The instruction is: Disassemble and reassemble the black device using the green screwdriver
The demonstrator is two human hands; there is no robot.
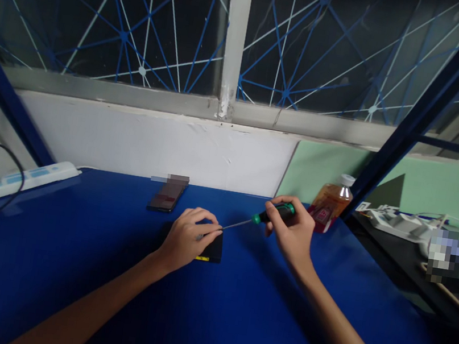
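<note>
My right hand [295, 233] is closed round the black-and-green handle of a screwdriver [274, 213]. Its thin metal shaft slants down to the left, and the tip meets the fingertips of my left hand [190, 239]. Those left fingers are pinched together at the tip; whatever small thing they may hold is too small to make out. Beneath the left hand lies a flat black box [213, 249] with a yellow strip on its near edge. Much of the box is hidden by the hand.
Behind my left hand a dark phone [164, 197] lies on the blue table [207, 318]. A bottle of amber drink [330, 204] stands at the back right. A white power strip [39, 178] with a black cable runs along the left. Chargers [407, 223] sit on a dark surface at right.
</note>
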